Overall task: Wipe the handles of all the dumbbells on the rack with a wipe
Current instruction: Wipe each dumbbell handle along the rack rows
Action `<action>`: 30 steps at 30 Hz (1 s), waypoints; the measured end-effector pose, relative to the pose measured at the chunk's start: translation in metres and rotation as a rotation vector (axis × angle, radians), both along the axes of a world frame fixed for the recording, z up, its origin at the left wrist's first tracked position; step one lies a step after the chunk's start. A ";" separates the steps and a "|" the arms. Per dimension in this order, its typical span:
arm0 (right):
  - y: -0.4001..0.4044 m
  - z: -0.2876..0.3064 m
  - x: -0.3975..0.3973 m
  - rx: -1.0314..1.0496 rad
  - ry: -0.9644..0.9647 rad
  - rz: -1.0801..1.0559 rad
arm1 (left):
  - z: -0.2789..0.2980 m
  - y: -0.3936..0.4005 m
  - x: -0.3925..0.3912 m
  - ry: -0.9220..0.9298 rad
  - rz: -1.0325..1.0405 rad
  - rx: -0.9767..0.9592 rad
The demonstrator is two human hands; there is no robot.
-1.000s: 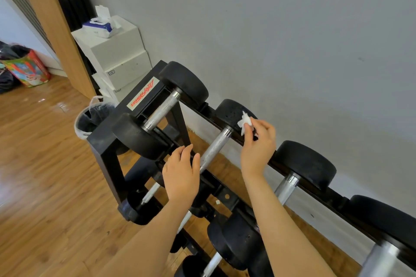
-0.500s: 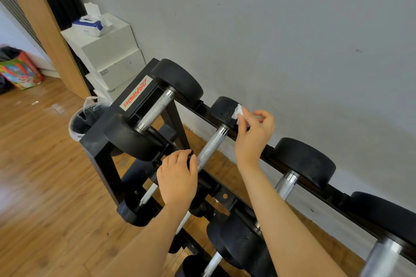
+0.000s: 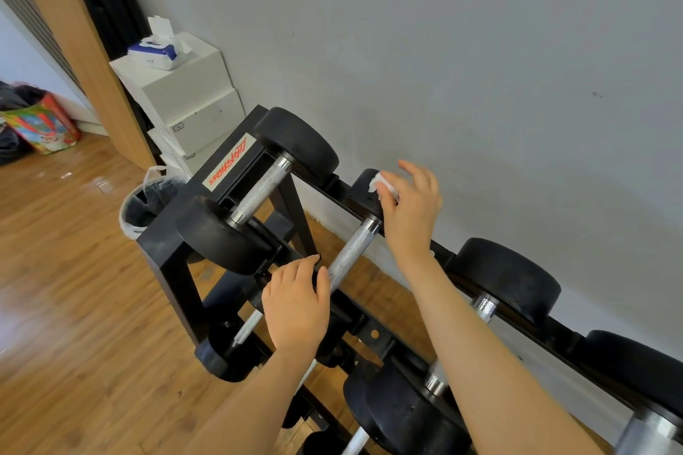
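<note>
Head view: the right hand pinches a crumpled white wipe against the far black head of the second dumbbell on the rack — the other fingers are spread loosely toward the wall. The left hand rests on that dumbbell's near end, fingers together and bent over it; whether they truly grip is hard to tell.

Left hand palm down, fingers relaxed. Right hand raised further out, thumb and fingers pinching, both forearms extended.
</note>
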State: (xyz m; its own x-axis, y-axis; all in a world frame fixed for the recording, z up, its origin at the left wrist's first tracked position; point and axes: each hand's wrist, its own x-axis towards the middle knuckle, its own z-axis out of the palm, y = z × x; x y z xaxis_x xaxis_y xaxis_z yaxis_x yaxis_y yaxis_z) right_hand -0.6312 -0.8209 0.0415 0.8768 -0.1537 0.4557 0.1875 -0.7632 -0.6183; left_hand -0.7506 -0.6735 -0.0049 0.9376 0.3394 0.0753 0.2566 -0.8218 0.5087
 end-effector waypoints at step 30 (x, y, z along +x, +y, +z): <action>0.035 -0.034 -0.145 0.200 0.114 -0.031 | 0.011 0.049 -0.041 0.037 0.057 -0.281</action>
